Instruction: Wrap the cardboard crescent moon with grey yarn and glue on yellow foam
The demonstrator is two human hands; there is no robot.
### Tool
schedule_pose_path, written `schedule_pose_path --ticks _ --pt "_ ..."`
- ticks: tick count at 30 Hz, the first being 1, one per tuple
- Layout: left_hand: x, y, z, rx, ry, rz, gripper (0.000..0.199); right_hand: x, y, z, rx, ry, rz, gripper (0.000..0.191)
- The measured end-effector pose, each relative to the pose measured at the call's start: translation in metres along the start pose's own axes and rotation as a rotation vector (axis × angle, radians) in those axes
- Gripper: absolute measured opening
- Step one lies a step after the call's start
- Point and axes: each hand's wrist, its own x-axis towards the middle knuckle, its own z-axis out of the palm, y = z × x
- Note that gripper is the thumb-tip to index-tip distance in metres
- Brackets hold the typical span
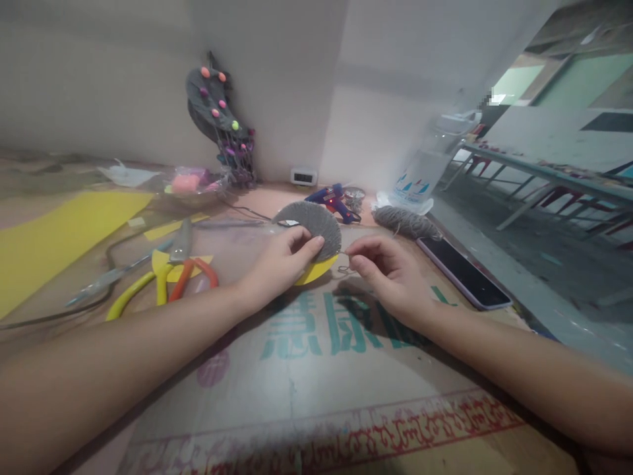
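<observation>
My left hand (291,254) grips a round disc (319,221) wound with grey yarn, thumb on its top face. Bare yellow card (316,269) shows along the disc's lower edge. To the right of it, my right hand (383,267) pinches a thin grey strand (344,253) between thumb and index finger. The strand runs to the disc's right edge, and a loose curl of it hangs below. A skein of grey yarn (405,222) lies behind my right hand.
Pliers and scissors with yellow (131,293) and orange (182,280) handles lie left. A blue glue gun (333,200), a small clock (303,176) and a large bottle (420,165) stand behind. A phone (465,274) lies right. A decorated grey crescent (210,105) leans on the wall.
</observation>
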Motion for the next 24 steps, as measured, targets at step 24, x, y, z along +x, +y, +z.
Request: schedule_pose_path --ticks 24 --pt "-0.001 0.004 0.0 0.026 -0.001 -0.01 0.029 -0.001 0.006 0.002 0.001 -0.038 -0.215 0.028"
